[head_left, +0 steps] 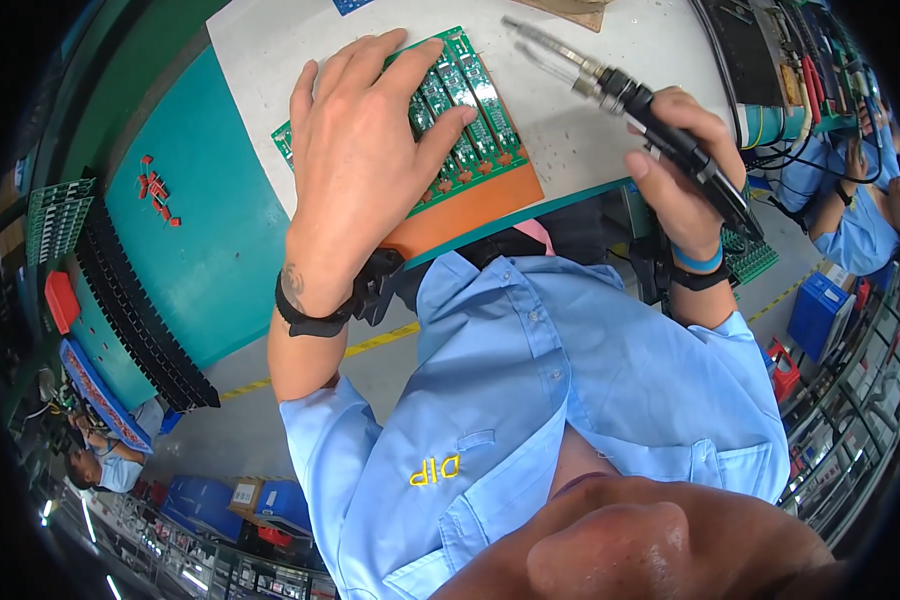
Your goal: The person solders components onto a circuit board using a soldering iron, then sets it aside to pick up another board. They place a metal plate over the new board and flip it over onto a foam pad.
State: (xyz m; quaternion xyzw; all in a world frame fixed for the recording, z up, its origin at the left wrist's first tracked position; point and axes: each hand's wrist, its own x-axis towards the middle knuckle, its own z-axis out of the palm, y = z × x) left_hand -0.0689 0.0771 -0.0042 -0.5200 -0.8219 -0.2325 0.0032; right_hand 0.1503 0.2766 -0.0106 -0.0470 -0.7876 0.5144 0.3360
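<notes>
My left hand point(365, 150) lies flat, fingers spread, on a green circuit board panel point(475, 100) that rests on an orange mat point(480, 200) on a white sheet. My right hand point(675, 155) grips a black soldering iron point(620, 95) by its handle. The iron's metal tip points up and left, over the white sheet, to the right of the board and apart from it. A black strap circles each wrist, with a blue band beside it on the right one.
Small red components point(157, 188) lie loose on the teal bench top point(200, 250). Black trays point(135, 320) run along its left edge, with green boards point(55, 215) and a red bin point(62, 300) beyond. Another worker in blue point(860, 215) sits at right. Blue crates point(815, 310) stand on the floor.
</notes>
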